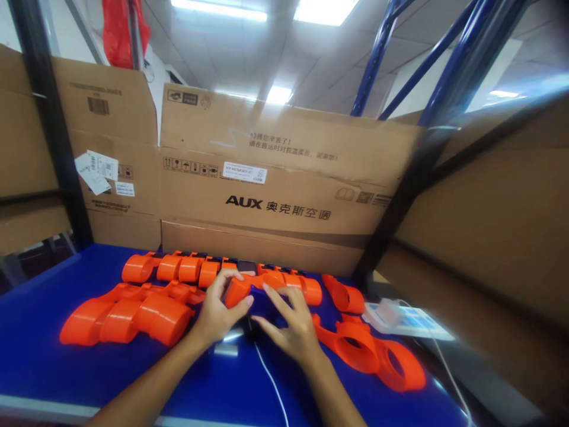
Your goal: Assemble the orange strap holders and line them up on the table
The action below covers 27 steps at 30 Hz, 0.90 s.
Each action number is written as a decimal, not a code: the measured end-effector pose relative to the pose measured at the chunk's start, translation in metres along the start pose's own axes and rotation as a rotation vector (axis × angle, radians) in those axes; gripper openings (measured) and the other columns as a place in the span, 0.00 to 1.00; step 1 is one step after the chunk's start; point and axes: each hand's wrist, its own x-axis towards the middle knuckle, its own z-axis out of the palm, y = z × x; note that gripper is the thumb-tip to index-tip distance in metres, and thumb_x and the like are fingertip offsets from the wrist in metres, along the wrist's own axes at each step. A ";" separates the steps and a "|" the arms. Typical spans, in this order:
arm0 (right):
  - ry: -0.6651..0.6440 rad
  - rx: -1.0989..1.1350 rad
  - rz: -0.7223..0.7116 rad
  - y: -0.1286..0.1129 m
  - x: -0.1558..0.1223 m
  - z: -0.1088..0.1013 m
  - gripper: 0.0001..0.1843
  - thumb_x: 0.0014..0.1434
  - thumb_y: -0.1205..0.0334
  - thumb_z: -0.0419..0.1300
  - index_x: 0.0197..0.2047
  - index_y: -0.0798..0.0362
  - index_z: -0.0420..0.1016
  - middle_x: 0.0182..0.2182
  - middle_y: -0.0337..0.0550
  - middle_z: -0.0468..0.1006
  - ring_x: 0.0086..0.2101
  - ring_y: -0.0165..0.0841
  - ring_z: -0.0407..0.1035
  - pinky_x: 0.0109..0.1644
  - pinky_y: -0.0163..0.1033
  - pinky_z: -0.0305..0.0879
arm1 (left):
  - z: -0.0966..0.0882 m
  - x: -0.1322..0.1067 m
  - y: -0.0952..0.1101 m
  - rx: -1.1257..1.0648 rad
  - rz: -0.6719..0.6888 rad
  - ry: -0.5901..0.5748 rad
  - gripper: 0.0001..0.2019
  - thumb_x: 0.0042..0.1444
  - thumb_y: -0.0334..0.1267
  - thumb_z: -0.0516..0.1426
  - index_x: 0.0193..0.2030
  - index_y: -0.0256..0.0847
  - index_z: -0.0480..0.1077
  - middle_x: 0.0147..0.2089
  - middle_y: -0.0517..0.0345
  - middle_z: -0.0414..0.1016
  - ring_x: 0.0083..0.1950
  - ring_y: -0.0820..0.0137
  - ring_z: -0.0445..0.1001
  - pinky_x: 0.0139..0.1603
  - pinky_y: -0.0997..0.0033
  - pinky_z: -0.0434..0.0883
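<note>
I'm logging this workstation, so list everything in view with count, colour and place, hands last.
Table: one, blue, under everything
Back-row orange parts: several, overlapping, far side
Front-left orange parts: at least three
Right-side orange parts: at least three
Held orange part: one, at the hands
Blue piece: one, dark blue, against the held part
White cables: at least two, below the hands and far right
Power strip: one, white, right
Cardboard: several panels, brown, behind and beside
Labels: several, white, on cardboard
Posts: two, black, left and right
Bars: several, blue, upper right
Red item: one, upper left
Lights: several, white, ceiling
Left hand: one, gripping held part
Right hand: one, by blue piece
</note>
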 end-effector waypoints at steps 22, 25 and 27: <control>-0.176 0.703 0.420 -0.007 0.006 -0.007 0.26 0.66 0.41 0.53 0.53 0.48 0.80 0.46 0.46 0.83 0.51 0.48 0.75 0.57 0.55 0.69 | -0.010 0.002 -0.004 -0.287 -0.160 -0.221 0.25 0.55 0.51 0.62 0.56 0.40 0.74 0.47 0.46 0.78 0.48 0.54 0.75 0.50 0.61 0.69; -0.243 0.735 0.505 -0.009 0.006 -0.006 0.29 0.65 0.38 0.51 0.42 0.51 0.84 0.34 0.42 0.84 0.41 0.46 0.77 0.47 0.50 0.75 | -0.009 0.002 0.000 -0.163 -0.090 -0.244 0.20 0.55 0.50 0.63 0.48 0.39 0.77 0.45 0.47 0.76 0.48 0.56 0.73 0.53 0.60 0.67; -0.273 0.741 0.570 -0.009 0.004 -0.004 0.31 0.65 0.36 0.51 0.34 0.52 0.83 0.26 0.40 0.81 0.34 0.43 0.76 0.39 0.45 0.76 | -0.007 0.002 0.002 -0.099 -0.036 -0.227 0.18 0.53 0.51 0.64 0.42 0.39 0.78 0.41 0.49 0.74 0.44 0.58 0.71 0.50 0.62 0.67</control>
